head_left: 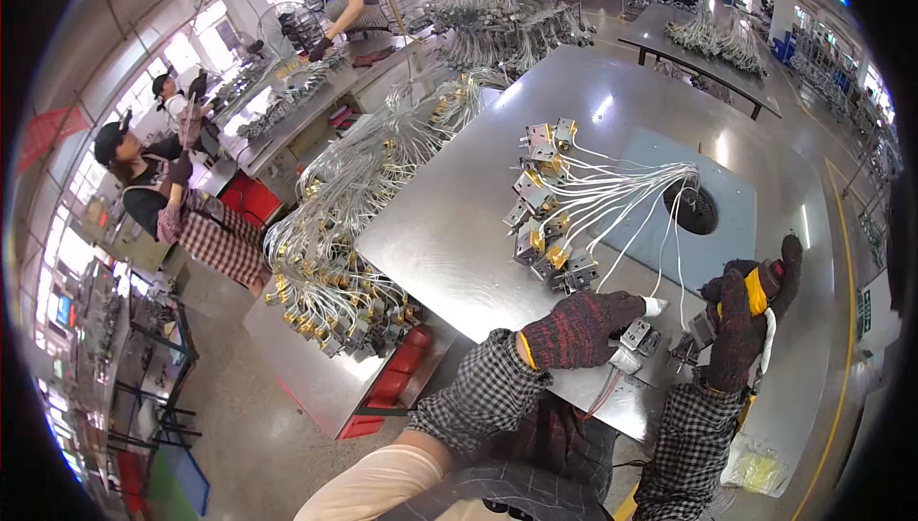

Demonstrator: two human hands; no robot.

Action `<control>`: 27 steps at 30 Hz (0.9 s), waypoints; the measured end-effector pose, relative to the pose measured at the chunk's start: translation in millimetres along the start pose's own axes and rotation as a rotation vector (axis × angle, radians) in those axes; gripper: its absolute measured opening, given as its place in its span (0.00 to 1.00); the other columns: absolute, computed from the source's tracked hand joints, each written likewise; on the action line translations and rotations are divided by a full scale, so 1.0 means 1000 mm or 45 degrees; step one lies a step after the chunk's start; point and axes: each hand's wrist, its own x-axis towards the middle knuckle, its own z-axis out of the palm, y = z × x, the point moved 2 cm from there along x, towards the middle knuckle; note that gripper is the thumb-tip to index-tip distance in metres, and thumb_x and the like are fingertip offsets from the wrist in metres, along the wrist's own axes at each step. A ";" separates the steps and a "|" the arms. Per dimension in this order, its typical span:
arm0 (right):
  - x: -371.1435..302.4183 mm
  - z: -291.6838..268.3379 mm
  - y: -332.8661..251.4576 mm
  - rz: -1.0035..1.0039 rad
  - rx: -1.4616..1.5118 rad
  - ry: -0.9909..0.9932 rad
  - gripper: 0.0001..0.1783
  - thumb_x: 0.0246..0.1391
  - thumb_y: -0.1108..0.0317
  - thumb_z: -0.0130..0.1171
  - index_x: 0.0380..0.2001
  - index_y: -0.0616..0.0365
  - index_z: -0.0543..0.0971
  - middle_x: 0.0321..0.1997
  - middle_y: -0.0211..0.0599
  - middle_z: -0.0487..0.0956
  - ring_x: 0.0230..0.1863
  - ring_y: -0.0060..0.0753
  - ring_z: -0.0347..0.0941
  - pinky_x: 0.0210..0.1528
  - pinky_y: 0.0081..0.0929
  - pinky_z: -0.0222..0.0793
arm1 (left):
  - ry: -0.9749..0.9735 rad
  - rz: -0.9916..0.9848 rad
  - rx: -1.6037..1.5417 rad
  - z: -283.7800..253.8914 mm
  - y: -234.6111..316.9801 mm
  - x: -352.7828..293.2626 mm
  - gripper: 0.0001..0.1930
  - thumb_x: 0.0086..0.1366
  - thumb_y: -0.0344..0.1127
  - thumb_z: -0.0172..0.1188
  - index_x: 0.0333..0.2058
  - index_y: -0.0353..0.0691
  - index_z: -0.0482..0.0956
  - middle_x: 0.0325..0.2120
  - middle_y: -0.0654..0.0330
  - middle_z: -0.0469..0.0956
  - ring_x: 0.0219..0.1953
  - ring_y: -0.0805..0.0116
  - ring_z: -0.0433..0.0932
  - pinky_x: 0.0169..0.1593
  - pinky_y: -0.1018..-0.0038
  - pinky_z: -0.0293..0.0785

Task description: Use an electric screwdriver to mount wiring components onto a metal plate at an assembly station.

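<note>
My left hand, in a dark red-and-black knit glove with a white-covered fingertip, has its fingers closed beside a grey metal connector block with thin coloured wires below it. A white wire runs down to that fingertip; what the fingers grip is hidden. In a dark glove with a yellow band, my right hand is closed on a small dark metal box. White wires fan from a round hole in a blue-grey plate to several small metal boxes with yellow parts.
The shiny metal table spans the middle. Left of it, a lower table holds a large heap of wired boxes beside red bins. A clear plastic bag lies by my right forearm. Several people work at benches at the far left.
</note>
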 end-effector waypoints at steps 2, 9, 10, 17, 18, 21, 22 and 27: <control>0.000 0.000 0.001 0.017 -0.002 -0.001 0.38 0.59 0.75 0.58 0.69 0.48 0.54 0.37 0.32 0.74 0.31 0.21 0.73 0.31 0.20 0.72 | -0.025 -0.063 -0.043 -0.003 0.005 0.001 0.39 0.52 0.39 0.72 0.63 0.42 0.66 0.48 0.49 0.76 0.49 0.53 0.78 0.52 0.65 0.75; 0.000 0.002 -0.001 0.034 -0.065 0.035 0.39 0.59 0.75 0.58 0.70 0.48 0.54 0.38 0.33 0.75 0.31 0.23 0.73 0.32 0.23 0.73 | -0.065 -0.180 0.077 -0.004 0.004 -0.001 0.35 0.51 0.38 0.69 0.58 0.34 0.69 0.50 0.44 0.76 0.50 0.50 0.79 0.53 0.62 0.75; 0.000 0.001 0.000 0.052 -0.073 0.050 0.39 0.59 0.75 0.58 0.70 0.48 0.54 0.38 0.33 0.75 0.31 0.24 0.73 0.32 0.23 0.73 | -0.062 -0.181 0.078 -0.002 0.001 -0.002 0.35 0.51 0.38 0.69 0.58 0.34 0.69 0.50 0.44 0.76 0.50 0.50 0.79 0.53 0.62 0.75; 0.002 -0.001 0.004 0.026 -0.032 0.005 0.39 0.58 0.76 0.57 0.70 0.48 0.54 0.38 0.34 0.75 0.31 0.24 0.73 0.33 0.24 0.73 | -0.082 -0.114 0.157 -0.001 -0.001 0.001 0.36 0.51 0.42 0.70 0.57 0.34 0.70 0.53 0.43 0.73 0.55 0.49 0.75 0.58 0.60 0.72; 0.002 0.001 0.003 0.011 -0.009 0.053 0.40 0.55 0.76 0.58 0.69 0.48 0.55 0.36 0.35 0.75 0.28 0.25 0.73 0.30 0.23 0.72 | -0.121 -0.151 0.101 -0.002 0.000 0.001 0.36 0.50 0.42 0.70 0.57 0.34 0.70 0.53 0.44 0.73 0.56 0.49 0.74 0.58 0.60 0.71; 0.002 -0.002 0.004 -0.003 -0.008 0.046 0.40 0.55 0.76 0.58 0.69 0.48 0.55 0.36 0.35 0.75 0.28 0.25 0.73 0.30 0.23 0.72 | -0.108 -0.116 0.141 -0.003 0.001 0.000 0.36 0.51 0.43 0.71 0.57 0.35 0.70 0.52 0.44 0.74 0.55 0.49 0.75 0.58 0.59 0.71; 0.002 -0.004 0.005 -0.002 -0.030 -0.005 0.39 0.58 0.76 0.57 0.70 0.48 0.54 0.38 0.34 0.75 0.30 0.24 0.73 0.33 0.24 0.73 | -0.106 -0.117 0.142 -0.001 -0.002 0.000 0.36 0.51 0.43 0.71 0.57 0.35 0.70 0.52 0.44 0.74 0.55 0.49 0.75 0.58 0.59 0.71; 0.003 -0.006 0.012 -0.051 -0.039 0.022 0.39 0.58 0.75 0.58 0.70 0.49 0.54 0.37 0.33 0.75 0.30 0.23 0.73 0.33 0.23 0.73 | -0.114 -0.110 0.188 0.003 -0.007 0.001 0.35 0.50 0.43 0.71 0.55 0.35 0.71 0.52 0.45 0.74 0.54 0.48 0.75 0.57 0.59 0.72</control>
